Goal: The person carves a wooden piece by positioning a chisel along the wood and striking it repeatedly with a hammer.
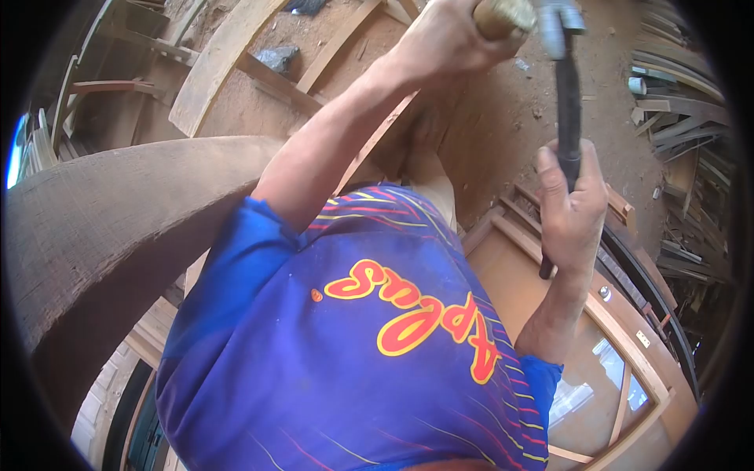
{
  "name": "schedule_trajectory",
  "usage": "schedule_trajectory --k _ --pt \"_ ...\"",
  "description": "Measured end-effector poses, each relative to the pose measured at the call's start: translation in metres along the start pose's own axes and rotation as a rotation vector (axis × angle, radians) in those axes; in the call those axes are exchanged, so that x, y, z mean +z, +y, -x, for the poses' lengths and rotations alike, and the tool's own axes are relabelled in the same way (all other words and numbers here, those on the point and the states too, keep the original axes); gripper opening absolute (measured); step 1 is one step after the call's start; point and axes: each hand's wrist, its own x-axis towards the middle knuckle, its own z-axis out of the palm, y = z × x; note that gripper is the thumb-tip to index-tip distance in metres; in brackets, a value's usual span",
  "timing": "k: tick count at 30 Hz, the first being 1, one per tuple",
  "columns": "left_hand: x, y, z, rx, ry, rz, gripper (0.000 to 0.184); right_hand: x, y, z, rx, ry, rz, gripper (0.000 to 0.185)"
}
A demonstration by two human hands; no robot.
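Note:
My right hand (575, 208) is wrapped round the black grip of a hammer (569, 110). The metal hammer head (555, 31) points up and is slightly blurred. Close to its left side is the pale, worn end of a thick wooden handle (504, 17), held in my closed left hand (452, 35). A small gap seems to lie between the head and the handle end. Whatever tool the handle belongs to is hidden by my left hand and the frame's top edge.
A large curved timber (141, 188) rises at my left. Ahead lie planks (228, 55) on the dirt floor (503, 133). At the lower right stands a wooden frame with glass panes (620, 377). Scrap wood (683, 118) is heaped along the right edge.

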Motion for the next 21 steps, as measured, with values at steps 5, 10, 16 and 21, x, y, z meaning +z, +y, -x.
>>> schedule_trajectory --k 5,10,16,21 --pt "0.006 -0.048 -0.069 -0.164 0.009 -0.218 0.027 0.013 0.018 -0.002 0.061 0.046 -0.172 0.023" --pt "0.013 -0.073 -0.071 -0.311 -0.103 -0.221 0.032 0.015 0.038 0.004 0.193 0.079 -0.253 0.022" --pt "-0.03 0.028 -0.043 -0.261 -0.044 -0.041 0.033 0.021 0.079 0.026 0.39 0.109 -0.303 0.021" --pt "-0.054 0.036 -0.026 -0.147 0.092 0.077 0.03 0.036 0.111 0.03 0.533 0.086 -0.363 0.023"
